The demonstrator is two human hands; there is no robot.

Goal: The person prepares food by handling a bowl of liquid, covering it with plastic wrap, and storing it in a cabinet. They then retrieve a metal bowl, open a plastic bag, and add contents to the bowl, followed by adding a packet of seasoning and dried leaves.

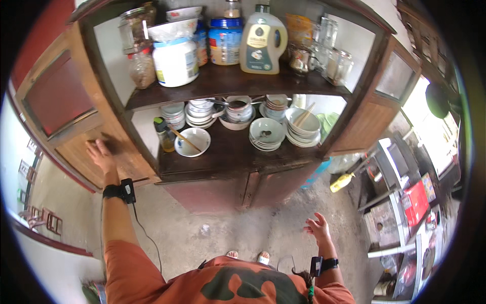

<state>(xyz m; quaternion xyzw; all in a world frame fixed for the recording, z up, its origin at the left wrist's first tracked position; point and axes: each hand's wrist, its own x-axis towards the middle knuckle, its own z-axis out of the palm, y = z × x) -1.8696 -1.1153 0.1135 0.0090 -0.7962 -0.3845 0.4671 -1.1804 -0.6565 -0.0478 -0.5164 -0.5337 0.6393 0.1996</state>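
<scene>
My left hand (100, 154) lies against the lower panel of the open left wooden cabinet door (78, 152), its fingers spread and holding nothing. My right hand (318, 228) hangs over the concrete floor in front of the cabinet, empty, with fingers apart and slightly bent. Inside the cabinet, the lower shelf (224, 152) holds a white bowl (192, 138) with a wooden utensil, a bottle with a dark cap (165, 136), and several stacked bowls and plates. A spoon (264, 133) lies in the top plate of one stack (267, 144).
Jars, a white tub (175, 64) and a large handled jug of liquid (262, 45) stand on the upper shelf. The right cabinet door (376, 95) stands open. A shelving rack (395, 224) with a red box (415, 203) is at the right.
</scene>
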